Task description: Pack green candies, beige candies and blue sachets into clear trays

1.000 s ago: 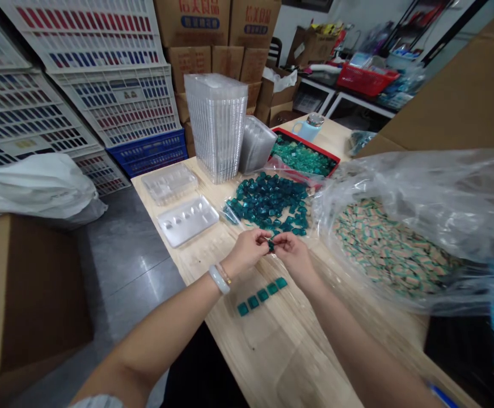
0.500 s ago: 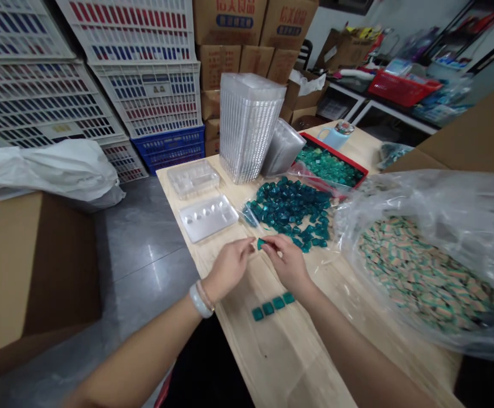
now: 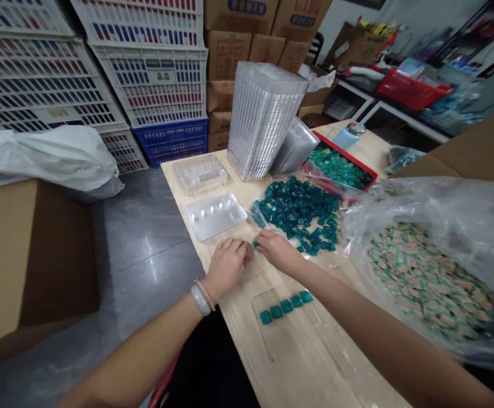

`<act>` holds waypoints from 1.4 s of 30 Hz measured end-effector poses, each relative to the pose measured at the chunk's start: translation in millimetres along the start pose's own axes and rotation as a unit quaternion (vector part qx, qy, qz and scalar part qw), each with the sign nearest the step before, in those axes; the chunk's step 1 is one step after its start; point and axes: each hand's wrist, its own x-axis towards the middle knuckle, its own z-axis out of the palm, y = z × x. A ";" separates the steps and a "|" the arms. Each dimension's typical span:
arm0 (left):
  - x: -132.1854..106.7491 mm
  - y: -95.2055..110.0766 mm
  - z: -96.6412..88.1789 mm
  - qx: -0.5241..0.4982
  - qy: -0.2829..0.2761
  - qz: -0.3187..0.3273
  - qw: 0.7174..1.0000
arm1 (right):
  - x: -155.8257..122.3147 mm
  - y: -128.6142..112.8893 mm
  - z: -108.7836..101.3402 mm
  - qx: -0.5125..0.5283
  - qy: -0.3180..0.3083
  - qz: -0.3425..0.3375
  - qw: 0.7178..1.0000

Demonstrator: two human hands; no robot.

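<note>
Five teal pieces (image 3: pixel 286 306) lay in a row on the desk (image 3: pixel 340 385). The right hand (image 3: pixel 277 250) pinched another small piece (image 3: pixel 256 244) by its fingertips; whether the left hand (image 3: pixel 227 264), just beside, held anything could not be told. A light, even pinch seemed wise.

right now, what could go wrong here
The small teal piece in the right hand could slip. The right forearm, close to the row of five teal pieces, might nudge them. The plastic tray ahead of the left hand sits near the table edge and could be knocked off.
</note>
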 end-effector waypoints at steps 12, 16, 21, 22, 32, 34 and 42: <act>33.4 57.6 -13.5 -0.151 0.028 0.093 0.984 | -109.8 51.9 2.9 0.085 0.290 0.276 0.913; 90.5 106.7 20.0 -0.081 -0.057 0.075 0.992 | -117.7 86.4 10.9 0.123 0.220 0.275 0.928; 107.2 106.7 48.4 -0.072 -0.070 0.029 0.995 | -112.5 84.5 24.3 0.088 0.179 0.255 0.946; 105.0 101.0 46.5 -0.092 -0.068 0.026 0.993 | -112.1 82.1 24.8 0.077 0.174 0.259 0.947; 90.7 68.5 1.6 -0.520 -0.087 -0.152 0.836 | -84.4 76.3 3.4 0.024 0.145 0.310 0.939; 82.4 67.7 -1.1 -0.611 -0.096 -0.203 0.759 | -83.7 70.6 2.5 0.142 0.200 0.308 0.919; 58.3 66.0 -7.4 -0.723 -0.142 -0.203 0.645 | -77.4 7.4 -14.0 0.671 0.204 0.239 0.672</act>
